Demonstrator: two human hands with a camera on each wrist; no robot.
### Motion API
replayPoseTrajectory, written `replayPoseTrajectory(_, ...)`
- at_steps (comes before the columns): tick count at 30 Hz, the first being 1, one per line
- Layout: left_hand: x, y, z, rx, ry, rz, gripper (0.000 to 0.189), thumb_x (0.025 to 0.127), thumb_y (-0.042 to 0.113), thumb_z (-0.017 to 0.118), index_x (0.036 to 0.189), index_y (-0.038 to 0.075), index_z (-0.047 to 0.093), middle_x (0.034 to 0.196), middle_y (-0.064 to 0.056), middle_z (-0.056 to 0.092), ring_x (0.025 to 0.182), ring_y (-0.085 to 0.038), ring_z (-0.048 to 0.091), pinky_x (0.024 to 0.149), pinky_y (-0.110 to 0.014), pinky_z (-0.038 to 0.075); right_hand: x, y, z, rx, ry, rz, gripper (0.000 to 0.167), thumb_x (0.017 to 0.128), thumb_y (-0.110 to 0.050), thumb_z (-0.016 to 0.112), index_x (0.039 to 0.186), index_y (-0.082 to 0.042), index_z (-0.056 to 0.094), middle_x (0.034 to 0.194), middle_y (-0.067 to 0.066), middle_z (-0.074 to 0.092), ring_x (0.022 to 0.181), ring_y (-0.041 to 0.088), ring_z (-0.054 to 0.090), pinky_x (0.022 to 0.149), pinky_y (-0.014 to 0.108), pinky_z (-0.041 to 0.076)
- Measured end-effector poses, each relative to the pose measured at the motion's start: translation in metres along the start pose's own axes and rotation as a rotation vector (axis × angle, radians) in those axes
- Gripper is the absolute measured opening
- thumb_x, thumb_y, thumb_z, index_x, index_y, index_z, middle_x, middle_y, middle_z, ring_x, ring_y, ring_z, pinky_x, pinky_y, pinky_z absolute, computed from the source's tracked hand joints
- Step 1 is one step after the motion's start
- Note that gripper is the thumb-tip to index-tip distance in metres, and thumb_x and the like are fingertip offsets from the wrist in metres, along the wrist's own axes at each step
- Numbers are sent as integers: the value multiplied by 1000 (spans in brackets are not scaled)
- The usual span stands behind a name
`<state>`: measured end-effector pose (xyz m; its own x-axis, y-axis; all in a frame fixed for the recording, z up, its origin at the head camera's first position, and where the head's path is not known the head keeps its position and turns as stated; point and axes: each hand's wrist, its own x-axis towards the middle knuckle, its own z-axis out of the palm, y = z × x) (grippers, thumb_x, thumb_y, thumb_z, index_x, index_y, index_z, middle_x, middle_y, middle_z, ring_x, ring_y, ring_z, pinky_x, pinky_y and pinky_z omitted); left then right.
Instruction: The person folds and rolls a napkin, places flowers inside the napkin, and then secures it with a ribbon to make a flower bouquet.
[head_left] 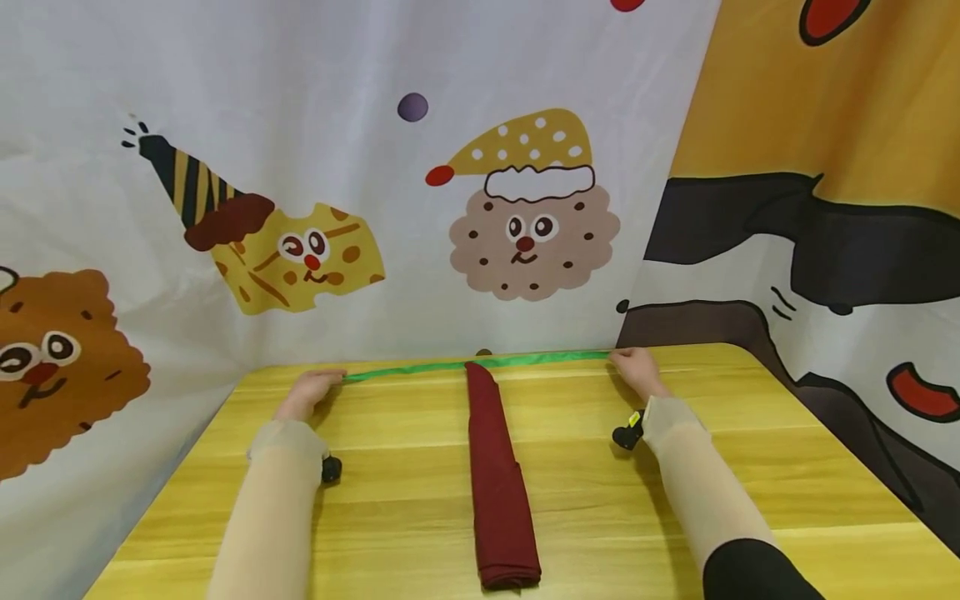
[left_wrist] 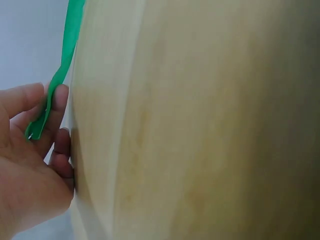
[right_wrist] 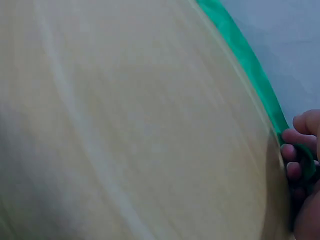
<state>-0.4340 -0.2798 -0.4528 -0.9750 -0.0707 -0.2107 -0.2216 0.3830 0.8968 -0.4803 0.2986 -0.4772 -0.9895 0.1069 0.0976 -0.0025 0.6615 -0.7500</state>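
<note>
A long, narrow, shiny green fabric ribbon (head_left: 547, 359) runs sideways just above the middle of a yellow wood-grain worktop (head_left: 397, 500), along its far edge, in front of a white cartoon-printed cloth backdrop (head_left: 330, 50). It looks very light, limp and probably a little slippery: it should bend and twist easily, with little chance of harm. The two ends seem the best places to take it, pinched between thumb and fingers, since a light pull from both sides would keep the strip straight and flat.

A dark red, soft-looking fabric bundle (head_left: 498, 475), folded into a long, narrow shape, reaches from the bottom centre of the frame up to the ribbon. Its narrow top meets the strip near the ribbon's middle; which lies over the other is hard to tell. It looks soft yet bulkier than the ribbon, likely best taken round its thicker lower part so the folds do not loosen.

The ribbon spans the gap between the hands. The left hand (head_left: 306, 396), left of centre, holds one end among its bent fingers; whether the thumb presses on it I cannot tell. The right hand (head_left: 637, 371), right of centre, grips the other end with curled fingers. The bundle lies between the forearms, well apart from both hands.
</note>
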Motion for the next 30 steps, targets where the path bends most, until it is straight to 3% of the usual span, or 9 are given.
replayPoseTrajectory(4,-1,-3,3,-8,8,-9,44,102,14,44,142,-5,42,151,-26,30,137,-40,27,110,-47,26,1,6,0,-8,17,-1,43,97,-22,49,122,11,61,123,29,58,87,31,53,70,33,42)
replayPoseTrajectory(7,-1,-5,5,-81,9,-38,44,103,13,42,144,-3,40,154,-23,24,140,-37,23,112,-46,23,2,8,0,5,32,2,42,97,-22,51,120,11,63,122,29,59,90,32,54,71,34,42)
replayPoseTrajectory(13,2,-9,13,-245,131,-55,43,99,5,47,141,-3,46,153,-20,30,137,-31,28,109,-38,29,2,8,2,38,106,19,38,98,-23,55,116,7,67,118,25,63,103,37,58,84,43,46)
replayPoseTrajectory(17,3,-9,13,-227,163,-53,41,98,4,49,139,-1,50,151,-18,36,125,-26,40,93,-28,38,2,6,2,-3,155,31,36,98,-24,54,114,6,68,115,24,64,102,38,58,86,46,44)
replayPoseTrajectory(21,4,-10,12,-187,153,-62,42,97,4,48,138,1,53,149,-18,38,107,-19,45,76,-21,39,0,2,0,-54,129,43,37,100,-21,48,117,6,66,120,25,61,109,41,55,93,50,41)
replayPoseTrajectory(23,4,-10,11,-172,146,-66,42,96,4,48,138,1,53,149,-19,37,108,-22,45,78,-24,40,0,-1,-1,-80,89,48,38,100,-19,43,121,5,64,126,25,58,115,43,52,97,51,39)
replayPoseTrajectory(25,4,-11,11,-138,143,-53,42,97,5,48,138,0,53,150,-20,36,119,-26,41,86,-27,38,1,-3,-3,-101,49,59,41,100,-17,38,125,3,62,131,25,55,120,43,48,100,52,36)
replayPoseTrajectory(30,2,-9,12,-119,132,-31,40,97,4,47,136,-4,52,146,-23,38,128,-32,34,95,-32,34,4,-3,-4,-127,-4,71,44,99,-16,32,129,3,58,136,26,50,121,45,46,99,53,36)
